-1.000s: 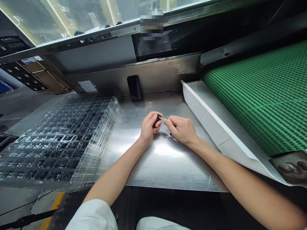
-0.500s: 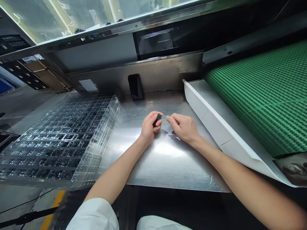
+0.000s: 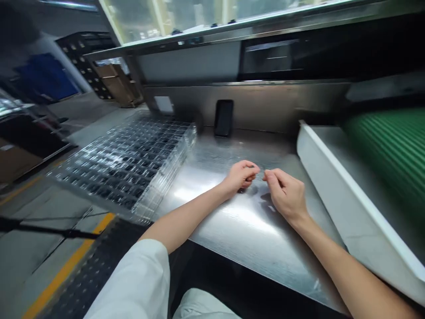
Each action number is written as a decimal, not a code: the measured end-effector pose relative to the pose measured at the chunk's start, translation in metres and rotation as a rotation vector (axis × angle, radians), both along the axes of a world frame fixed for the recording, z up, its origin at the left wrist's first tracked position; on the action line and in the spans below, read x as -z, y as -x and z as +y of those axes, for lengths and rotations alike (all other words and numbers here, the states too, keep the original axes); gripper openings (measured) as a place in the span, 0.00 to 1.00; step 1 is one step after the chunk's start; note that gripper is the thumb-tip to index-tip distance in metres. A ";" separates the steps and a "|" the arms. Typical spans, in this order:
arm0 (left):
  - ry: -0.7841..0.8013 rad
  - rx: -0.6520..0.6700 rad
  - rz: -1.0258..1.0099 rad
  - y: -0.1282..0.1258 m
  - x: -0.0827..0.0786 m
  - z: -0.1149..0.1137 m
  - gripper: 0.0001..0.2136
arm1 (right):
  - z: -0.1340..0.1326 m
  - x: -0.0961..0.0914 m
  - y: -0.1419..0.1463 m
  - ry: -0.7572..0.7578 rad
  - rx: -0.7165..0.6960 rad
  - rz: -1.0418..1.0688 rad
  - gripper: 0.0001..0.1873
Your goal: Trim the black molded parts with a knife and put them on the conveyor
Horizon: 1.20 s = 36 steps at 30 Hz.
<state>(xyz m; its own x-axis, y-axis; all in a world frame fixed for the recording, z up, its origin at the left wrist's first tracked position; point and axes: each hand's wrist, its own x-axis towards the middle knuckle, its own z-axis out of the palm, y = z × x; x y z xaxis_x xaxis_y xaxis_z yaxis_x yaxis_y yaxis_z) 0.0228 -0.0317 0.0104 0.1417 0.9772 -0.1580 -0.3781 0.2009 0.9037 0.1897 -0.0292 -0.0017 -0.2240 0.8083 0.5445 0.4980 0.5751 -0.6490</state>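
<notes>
My left hand is closed over the metal table, fingers wrapped round a small black part. Only dark bits of that part show now, one below the palm and one by the fingertips. Just to its right, my right hand is closed in a pinch, thumb against forefinger. Whatever lies between those fingertips is too small to make out. A narrow gap separates the fingertips of both hands.
On the left lies a stack of clear plastic trays with dark parts in the pockets. A black phone-like device leans on the back panel. A white guard wall and a green conveyor belt stand to the right.
My view has swung left, so the scene sits further right. My left hand has turned, hiding the black part's round face that showed before. Both hands remain close together.
</notes>
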 end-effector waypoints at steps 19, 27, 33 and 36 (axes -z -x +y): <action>0.118 -0.218 -0.268 0.028 -0.003 0.013 0.07 | 0.008 0.009 0.002 -0.047 -0.077 -0.002 0.37; 0.174 -0.276 -0.447 0.038 -0.008 0.014 0.18 | 0.000 0.000 0.006 -0.045 -0.122 0.039 0.34; 0.103 -0.232 -0.368 0.033 -0.004 0.012 0.11 | 0.003 0.004 0.004 -0.050 -0.104 0.052 0.32; 0.076 -0.284 -0.228 0.028 -0.002 0.012 0.18 | 0.004 0.004 0.003 -0.056 -0.095 0.063 0.32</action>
<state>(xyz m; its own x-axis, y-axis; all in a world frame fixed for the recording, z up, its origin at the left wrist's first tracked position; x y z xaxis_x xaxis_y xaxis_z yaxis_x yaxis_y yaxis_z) -0.0055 -0.0202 0.0129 -0.0937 0.9693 -0.2275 -0.6185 0.1224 0.7762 0.1869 -0.0255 -0.0061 -0.2616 0.7528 0.6040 0.3988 0.6542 -0.6427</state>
